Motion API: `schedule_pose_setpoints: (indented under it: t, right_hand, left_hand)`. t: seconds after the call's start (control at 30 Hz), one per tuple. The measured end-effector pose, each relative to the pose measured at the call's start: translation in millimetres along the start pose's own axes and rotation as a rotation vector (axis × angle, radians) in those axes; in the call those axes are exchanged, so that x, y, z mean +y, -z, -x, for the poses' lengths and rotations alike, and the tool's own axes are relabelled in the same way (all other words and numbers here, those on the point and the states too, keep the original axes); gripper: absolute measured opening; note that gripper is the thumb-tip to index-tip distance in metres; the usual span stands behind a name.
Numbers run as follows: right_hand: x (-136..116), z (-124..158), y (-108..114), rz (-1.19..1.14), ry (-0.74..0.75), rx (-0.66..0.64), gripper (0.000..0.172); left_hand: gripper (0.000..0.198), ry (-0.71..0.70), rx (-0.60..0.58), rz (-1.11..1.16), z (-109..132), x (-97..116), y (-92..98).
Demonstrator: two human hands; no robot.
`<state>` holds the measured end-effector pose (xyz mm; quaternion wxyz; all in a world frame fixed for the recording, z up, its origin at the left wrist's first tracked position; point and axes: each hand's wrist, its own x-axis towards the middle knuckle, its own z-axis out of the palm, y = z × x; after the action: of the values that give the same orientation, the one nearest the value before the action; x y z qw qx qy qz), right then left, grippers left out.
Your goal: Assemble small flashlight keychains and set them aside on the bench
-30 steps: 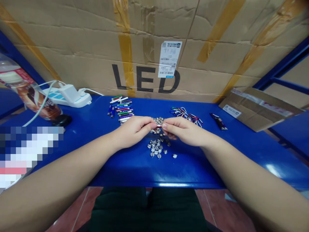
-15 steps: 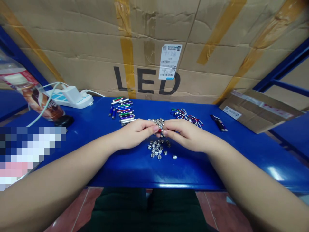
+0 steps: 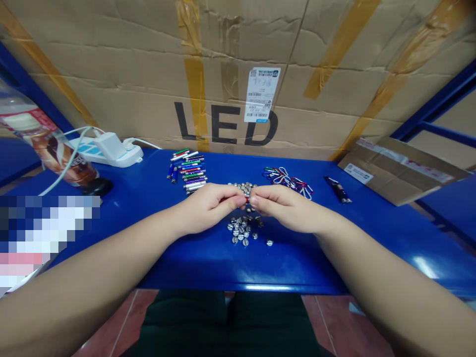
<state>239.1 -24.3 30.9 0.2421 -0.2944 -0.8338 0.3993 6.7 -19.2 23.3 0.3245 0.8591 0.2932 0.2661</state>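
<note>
Over the blue table, my left hand is closed round a small red metal tube, most of it hidden by the fingers. My right hand pinches the tube's right end; whether a small cap is also between those fingertips is hidden. Just beyond the hands lies a cluster of small round silver metal caps. Nearer to me is a pile of similar slotted silver caps, with one lying apart. Several coloured metal tubes lie in rows behind my left hand.
Small coloured carabiners lie behind my right hand, with dark tubes farther right. A small carton is at the right. A bottle and white power strip stand left. A large carton walls off the back.
Both hands stay together on the red tube. The fingertips have shifted slightly and the right fingers sit closer to the left thumb, so less of the tube shows.
</note>
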Motion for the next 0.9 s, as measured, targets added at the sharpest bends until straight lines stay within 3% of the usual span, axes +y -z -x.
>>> schedule_pose_setpoints:
  t: [0.27,0.37,0.43,0.63,0.77,0.9]
  right_hand:
    - [3,-4,-12,-0.602,-0.239,0.045,0.041]
    - [4,-4,-13,-0.694,-0.251,0.017,0.042]
    - [3,-3,-11,-0.575,-0.207,0.001,0.042]
    - [-3,1,1,0.159,0.080,0.006,0.032]
    - [-5,3,4,0.367,0.199,-0.036,0.024]
    - [-7,5,2,0.533,0.265,-0.056,0.023]
  left_hand:
    - [0.024,-0.096,0.194,-0.179,2,-2,-0.9]
    - [0.023,-0.149,0.202,-0.268,2,-2,-0.7]
    - [0.026,-0.138,0.166,-0.260,2,0,-0.5]
    - [0.033,0.024,0.040,-0.052,2,6,-0.2]
    - [0.037,0.168,-0.034,0.137,0,7,-1.8]
    - [0.041,0.427,-0.150,0.524,-1,8,-2.9]
